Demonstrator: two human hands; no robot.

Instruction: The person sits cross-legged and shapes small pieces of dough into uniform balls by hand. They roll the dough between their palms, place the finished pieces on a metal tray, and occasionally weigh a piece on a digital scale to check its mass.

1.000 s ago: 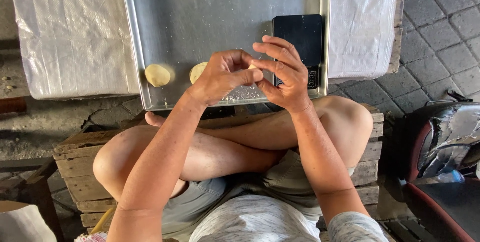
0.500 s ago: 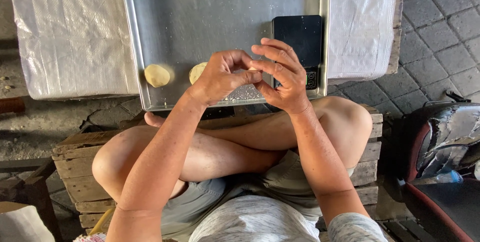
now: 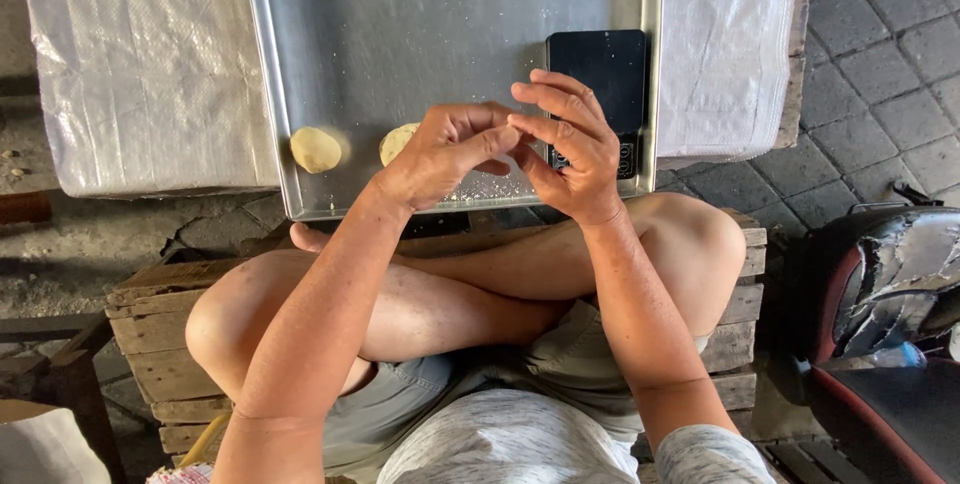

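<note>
My left hand [image 3: 445,149] and my right hand [image 3: 572,149] meet above the near edge of a large metal tray [image 3: 450,4]. The left fingers are curled and press into the cupped right palm. The right fingers are spread and point left. Whatever lies between the hands is hidden. Two pale round dough pieces lie on the tray near its front edge: one [image 3: 315,149] to the left of the hands, the other [image 3: 396,142] partly behind my left hand. A dark flat scale [image 3: 600,69] sits on the tray just behind my right hand.
The tray rests on a low surface covered with white woven plastic sheet [image 3: 140,64]. I sit cross-legged on a wooden pallet [image 3: 150,324]. Flour dust lies on the tray's front edge. A dark motorbike seat [image 3: 890,344] stands at the right, on paving stones.
</note>
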